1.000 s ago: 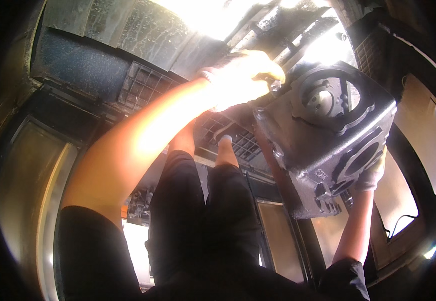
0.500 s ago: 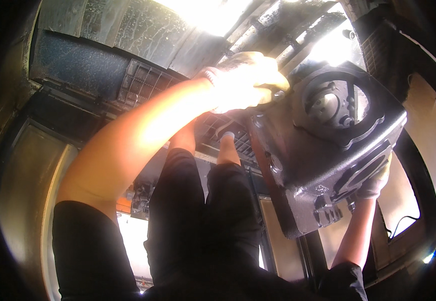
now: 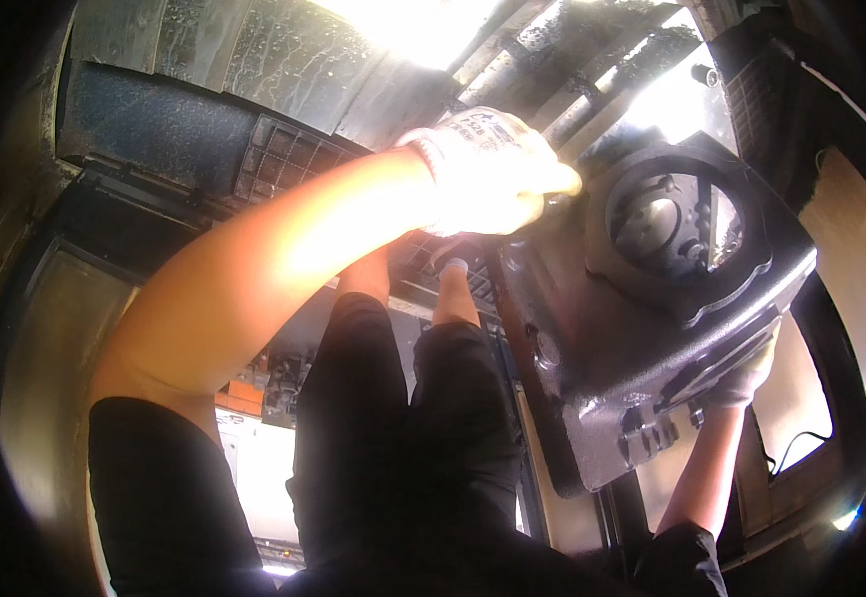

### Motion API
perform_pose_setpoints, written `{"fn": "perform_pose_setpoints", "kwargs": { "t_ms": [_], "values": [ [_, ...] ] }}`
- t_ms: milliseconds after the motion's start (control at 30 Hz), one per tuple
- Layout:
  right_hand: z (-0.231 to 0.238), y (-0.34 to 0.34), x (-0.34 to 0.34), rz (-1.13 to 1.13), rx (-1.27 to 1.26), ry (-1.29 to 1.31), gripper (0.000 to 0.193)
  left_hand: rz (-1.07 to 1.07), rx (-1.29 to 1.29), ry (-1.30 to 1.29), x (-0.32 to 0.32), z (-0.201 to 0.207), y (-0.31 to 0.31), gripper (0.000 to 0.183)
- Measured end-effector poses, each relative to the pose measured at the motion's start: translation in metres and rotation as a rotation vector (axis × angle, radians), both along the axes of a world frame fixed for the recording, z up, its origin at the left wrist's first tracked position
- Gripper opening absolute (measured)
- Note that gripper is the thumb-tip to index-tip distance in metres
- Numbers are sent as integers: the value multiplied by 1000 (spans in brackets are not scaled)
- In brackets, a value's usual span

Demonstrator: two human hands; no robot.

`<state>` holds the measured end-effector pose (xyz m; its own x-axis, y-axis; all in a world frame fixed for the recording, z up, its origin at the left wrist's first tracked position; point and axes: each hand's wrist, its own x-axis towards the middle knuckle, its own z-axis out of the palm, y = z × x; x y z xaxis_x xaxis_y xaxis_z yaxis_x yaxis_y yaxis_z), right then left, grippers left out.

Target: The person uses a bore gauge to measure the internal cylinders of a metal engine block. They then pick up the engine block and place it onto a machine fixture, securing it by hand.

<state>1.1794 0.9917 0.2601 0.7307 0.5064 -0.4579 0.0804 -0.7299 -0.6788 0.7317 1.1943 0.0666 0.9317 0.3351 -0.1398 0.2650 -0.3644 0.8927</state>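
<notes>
A big dark metal casting, boxy with a round flanged opening, hangs tilted in front of me on the right. Through the opening I see inner ribs, bosses and a bright gap. My left hand, in a pale work glove, has its fingers curled at the casting's upper left edge; strong glare washes out part of the glove. On the casting's right side my right hand, gloved too, grips from beside and below. Most of its fingers are hidden behind the metal.
Overlapping steel plates slope across the far side, under a wire-mesh grating. Bare metal panels in dark frames stand at the right. An orange block lies beside dark machine parts at the lower left. My legs are below the middle.
The casting has shifted slightly down and to the right, turning a little. My left hand has moved slightly with it, and my left elbow has swung a bit outward. My right hand has barely moved.
</notes>
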Motion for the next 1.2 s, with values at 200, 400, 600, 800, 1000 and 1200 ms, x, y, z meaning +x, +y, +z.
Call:
{"fn": "perform_pose_setpoints", "kwargs": {
  "t_ms": [200, 400, 600, 800, 1000, 1200],
  "values": [
    [1, -2, 1, -59, 25, 46, 56, 58, 46, -96, 0, -8, -5, 32],
    [2, 0, -3, -147, 39, 67, 56, 55, 49, -185, 3, -19, -8, 27],
    [4, -1, -2, -105, 34, 79, 53, 42, -8, -142, 5, -17, -12, 26],
    [-1, 16, -32, 11, -7, -48, 48, 170, 14, -120, -8, -8, -16, 27],
    [-1, 26, -44, -128, 86, 187, 59, 663, -77, -24, -98, 5, -22, 28],
    [-3, 21, -22, -65, 138, 180, 59, 1008, -388, 21, -163, 70, -63, 36]
  ]
}}
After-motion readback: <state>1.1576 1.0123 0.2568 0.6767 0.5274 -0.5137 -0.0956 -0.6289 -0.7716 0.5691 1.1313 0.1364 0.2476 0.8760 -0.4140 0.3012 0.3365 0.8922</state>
